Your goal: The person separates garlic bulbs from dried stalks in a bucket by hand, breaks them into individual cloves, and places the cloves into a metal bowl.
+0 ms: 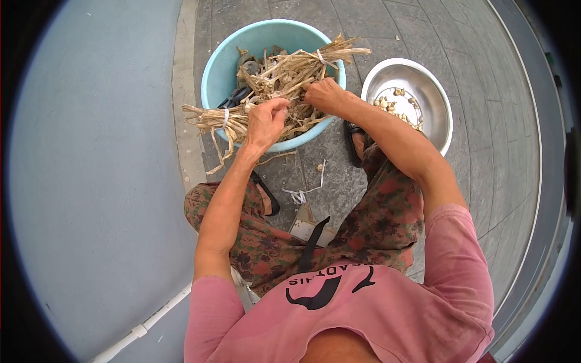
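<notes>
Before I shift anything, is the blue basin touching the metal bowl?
Apart. The head view shows a strip of grey floor between the blue basin and the metal bowl, just above your right forearm in the picture.

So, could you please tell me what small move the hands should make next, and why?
I'd suggest the left hand perhaps pluck the pale round piece beside it while the right hand steadies the dried stalks: both hands are at the stalks, and the steel bowl already holds small pale pieces.
</notes>
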`<state>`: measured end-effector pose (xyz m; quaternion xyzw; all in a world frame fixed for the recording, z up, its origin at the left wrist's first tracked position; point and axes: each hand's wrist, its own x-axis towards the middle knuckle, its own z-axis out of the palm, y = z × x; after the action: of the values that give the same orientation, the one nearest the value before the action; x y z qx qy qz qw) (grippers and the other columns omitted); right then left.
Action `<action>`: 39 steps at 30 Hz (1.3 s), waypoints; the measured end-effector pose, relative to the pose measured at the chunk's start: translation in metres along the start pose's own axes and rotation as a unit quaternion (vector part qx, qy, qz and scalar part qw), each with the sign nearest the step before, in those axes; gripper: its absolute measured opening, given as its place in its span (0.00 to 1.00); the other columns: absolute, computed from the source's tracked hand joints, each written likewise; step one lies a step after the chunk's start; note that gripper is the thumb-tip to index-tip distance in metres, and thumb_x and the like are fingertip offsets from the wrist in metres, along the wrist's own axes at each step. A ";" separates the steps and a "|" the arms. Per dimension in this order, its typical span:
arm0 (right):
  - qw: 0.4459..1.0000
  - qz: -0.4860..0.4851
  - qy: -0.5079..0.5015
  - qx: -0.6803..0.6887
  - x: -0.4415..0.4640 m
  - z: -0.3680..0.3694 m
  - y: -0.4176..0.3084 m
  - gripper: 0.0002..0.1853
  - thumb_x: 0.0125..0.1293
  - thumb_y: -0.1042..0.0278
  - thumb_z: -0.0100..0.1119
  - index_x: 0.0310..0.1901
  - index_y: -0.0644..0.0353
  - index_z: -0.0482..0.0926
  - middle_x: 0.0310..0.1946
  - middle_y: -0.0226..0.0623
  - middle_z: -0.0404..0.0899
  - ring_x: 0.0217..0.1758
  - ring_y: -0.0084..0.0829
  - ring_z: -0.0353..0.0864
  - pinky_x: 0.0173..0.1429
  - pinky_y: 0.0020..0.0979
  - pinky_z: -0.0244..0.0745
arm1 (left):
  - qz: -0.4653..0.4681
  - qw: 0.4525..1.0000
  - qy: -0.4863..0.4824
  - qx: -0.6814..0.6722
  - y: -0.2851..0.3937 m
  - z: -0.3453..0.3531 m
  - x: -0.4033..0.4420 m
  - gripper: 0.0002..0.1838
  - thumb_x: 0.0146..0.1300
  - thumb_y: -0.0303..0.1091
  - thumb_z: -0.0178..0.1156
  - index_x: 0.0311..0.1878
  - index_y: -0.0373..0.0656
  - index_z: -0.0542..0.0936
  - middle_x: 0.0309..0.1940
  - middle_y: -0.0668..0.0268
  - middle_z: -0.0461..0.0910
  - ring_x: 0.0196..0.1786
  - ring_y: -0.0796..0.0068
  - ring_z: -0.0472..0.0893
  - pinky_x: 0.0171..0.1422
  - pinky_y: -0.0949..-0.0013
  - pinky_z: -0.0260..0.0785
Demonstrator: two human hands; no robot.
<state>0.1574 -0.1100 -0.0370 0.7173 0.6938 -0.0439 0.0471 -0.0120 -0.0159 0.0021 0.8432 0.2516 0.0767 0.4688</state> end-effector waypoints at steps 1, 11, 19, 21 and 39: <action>1.000 0.012 -0.014 0.000 0.002 -0.004 0.001 0.05 0.50 0.74 0.53 0.29 0.59 0.78 0.27 0.40 0.76 0.35 0.40 0.79 0.37 0.36 0.74 | 0.011 1.000 0.020 -0.016 -0.002 0.000 0.001 0.14 0.56 0.26 0.52 0.46 0.35 0.76 0.37 0.58 0.80 0.38 0.72 0.79 0.44 0.71 0.71; 0.969 0.014 0.143 0.202 -0.001 -0.034 0.017 0.06 0.56 0.71 0.55 0.36 0.56 0.77 0.30 0.40 0.78 0.37 0.42 0.76 0.41 0.39 0.70 | 0.143 0.989 0.024 0.016 0.002 -0.003 0.005 0.18 0.59 0.30 0.53 0.52 0.34 0.70 0.46 0.50 0.72 0.43 0.59 0.75 0.47 0.66 0.67; 0.947 -0.103 0.150 0.263 0.005 -0.046 -0.003 0.09 0.59 0.67 0.52 0.37 0.64 0.74 0.28 0.43 0.76 0.37 0.45 0.75 0.41 0.41 0.68 | 0.139 0.987 0.028 0.075 0.003 -0.002 0.005 0.16 0.60 0.29 0.50 0.50 0.33 0.65 0.39 0.46 0.70 0.40 0.46 0.72 0.43 0.54 0.64; 0.935 -0.099 0.147 0.307 0.001 -0.051 -0.005 0.10 0.60 0.66 0.51 0.37 0.64 0.73 0.28 0.45 0.75 0.37 0.47 0.74 0.40 0.42 0.68 | 0.163 0.980 0.043 0.110 0.001 -0.002 0.004 0.16 0.61 0.29 0.50 0.50 0.33 0.64 0.37 0.46 0.69 0.40 0.45 0.72 0.42 0.53 0.64; 0.818 0.048 0.181 0.544 0.017 -0.067 -0.025 0.14 0.64 0.63 0.44 0.31 0.65 0.73 0.19 0.34 0.68 0.23 0.23 0.63 0.30 0.31 0.62 | 0.170 0.956 0.229 0.063 0.013 0.005 0.014 0.13 0.65 0.32 0.45 0.49 0.35 0.63 0.36 0.47 0.70 0.37 0.48 0.73 0.38 0.55 0.65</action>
<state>0.1328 -0.0839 0.0269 0.6539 0.5176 -0.2814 -0.4746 0.0066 -0.0182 0.0092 0.8610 0.2098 0.3302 0.3250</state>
